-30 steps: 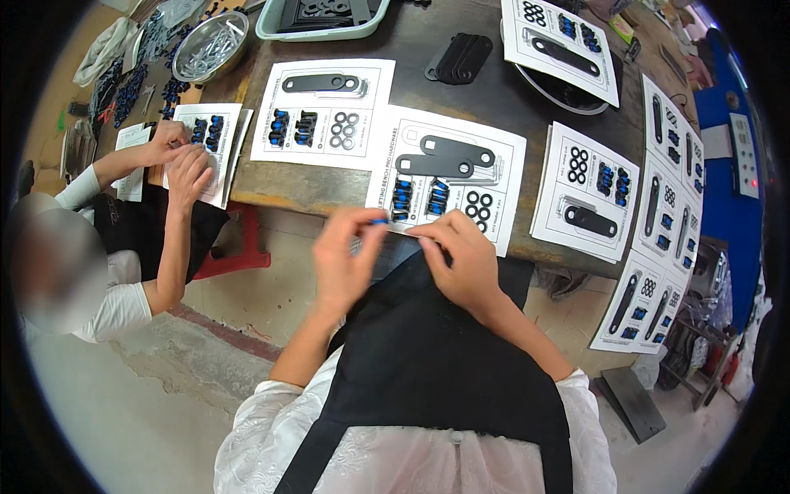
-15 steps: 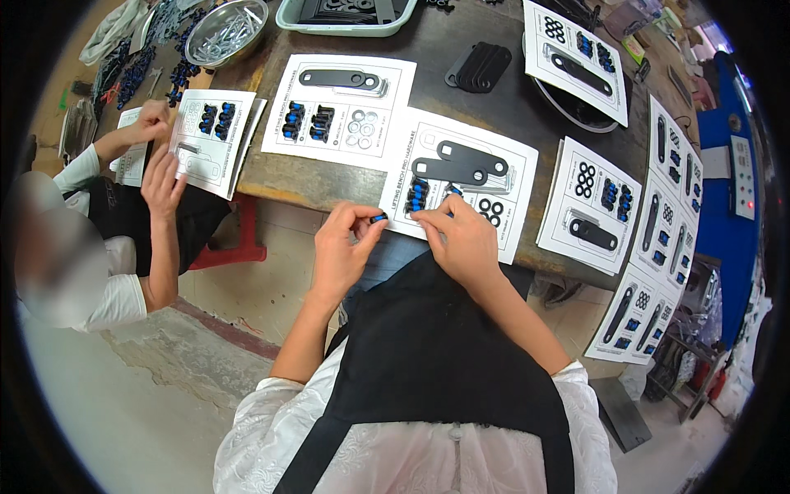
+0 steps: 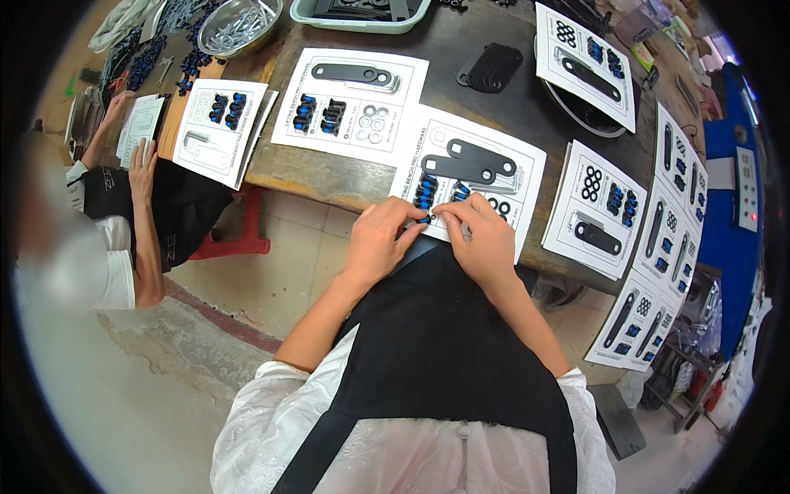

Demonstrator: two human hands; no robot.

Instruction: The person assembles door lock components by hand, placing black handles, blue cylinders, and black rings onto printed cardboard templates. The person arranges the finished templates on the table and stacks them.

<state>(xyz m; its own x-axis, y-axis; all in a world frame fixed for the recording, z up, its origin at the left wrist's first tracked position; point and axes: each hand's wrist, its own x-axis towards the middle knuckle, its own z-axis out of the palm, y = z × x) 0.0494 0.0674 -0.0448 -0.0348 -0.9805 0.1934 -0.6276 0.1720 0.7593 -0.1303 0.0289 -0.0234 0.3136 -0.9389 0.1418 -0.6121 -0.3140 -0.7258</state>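
Note:
Both my hands meet at the near edge of a printed white card [image 3: 529, 185] on the table. My left hand [image 3: 380, 240] pinches a black bolt with a blue band [image 3: 423, 217] at the near end of a column of similar bolts [image 3: 425, 191]. Beside it my right hand [image 3: 485, 240] has its thumb and index finger closed; whatever they hold is hidden. A second group of bolts [image 3: 462, 191] shows just beyond the right fingers. Two flat black bars [image 3: 471, 160] lie crossed on the card, and black washers [image 3: 500, 207] are partly covered by my right hand.
Another loaded card [image 3: 411, 78] overlaps at left, with card stacks [image 3: 568, 235] at right. Black plates [image 3: 494, 67], a metal bowl of pins [image 3: 240, 29] and a pale green tray [image 3: 362, 26] stand farther back. A co-worker's hand [image 3: 141, 173] holds papers at left.
My left hand has moved right, bringing the bolt from the card's left edge to the column's near end. My hands are closer together. The co-worker's hands have moved left.

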